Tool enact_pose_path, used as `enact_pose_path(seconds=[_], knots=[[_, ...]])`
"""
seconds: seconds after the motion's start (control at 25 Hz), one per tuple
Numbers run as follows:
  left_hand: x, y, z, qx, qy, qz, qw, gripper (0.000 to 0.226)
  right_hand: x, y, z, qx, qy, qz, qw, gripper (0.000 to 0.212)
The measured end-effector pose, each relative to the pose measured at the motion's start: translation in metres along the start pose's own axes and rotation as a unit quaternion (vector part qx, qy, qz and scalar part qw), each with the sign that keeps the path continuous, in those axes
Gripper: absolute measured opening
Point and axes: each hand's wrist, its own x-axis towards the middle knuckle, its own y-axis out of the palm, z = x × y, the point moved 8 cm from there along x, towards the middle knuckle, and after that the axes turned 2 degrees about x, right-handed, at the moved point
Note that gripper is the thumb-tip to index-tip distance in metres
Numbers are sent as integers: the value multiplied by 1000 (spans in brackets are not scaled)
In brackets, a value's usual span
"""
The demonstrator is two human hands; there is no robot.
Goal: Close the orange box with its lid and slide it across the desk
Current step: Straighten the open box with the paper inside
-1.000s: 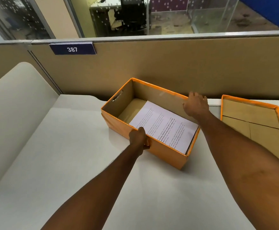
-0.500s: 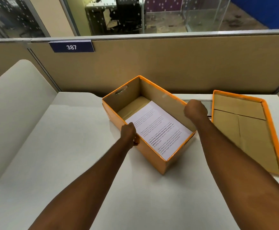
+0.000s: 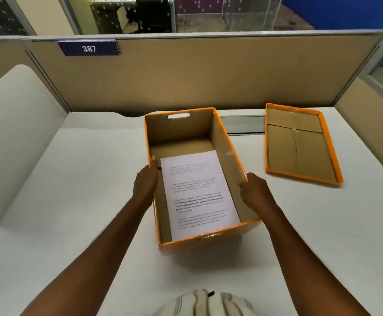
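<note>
Both hands clasp the orange box (image 3: 229, 156), standing open on the desk (image 3: 76, 190): left hand (image 3: 145, 184) wrapped over the left wall's rim, right hand (image 3: 253, 189) pressed on the right wall. Between them a printed sheet (image 3: 197, 192) lies inside. Beyond the right hand, apart, the lid (image 3: 299, 144) lies inside-up.
</note>
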Motion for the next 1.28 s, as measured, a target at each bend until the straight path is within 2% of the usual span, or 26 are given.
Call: enact_pose_path(seconds=[0.2, 0.32, 0.6, 0.8, 0.96, 1.12, 1.2, 1.28], knots=[[-31, 0, 29, 15, -1, -3, 1000, 72, -58, 13, -30, 22, 40, -13, 999, 13], [-40, 0, 40, 5, 2, 13, 1000, 66, -83, 14, -43, 21, 54, -29, 998, 12], [-48, 4, 58, -37, -16, 17, 999, 52, -100, 19, -52, 15, 69, -42, 997, 9], [-49, 3, 71, -19, -29, 9, 999, 54, -109, 28, -56, 14, 72, -38, 997, 10], [-49, 1, 78, 8, -26, 3, 1000, 65, -111, 33, -58, 7, 73, -24, 997, 7], [-46, -1, 82, 38, -25, -17, 999, 68, -109, 39, -58, -10, 80, 11, 997, 18], [-49, -6, 80, 82, -18, -46, 995, 65, -109, 41, -60, -2, 77, 19, 997, 19], [-57, -18, 70, 178, 27, -111, 977, 68, -109, 41, -64, 23, 80, 30, 996, 22]])
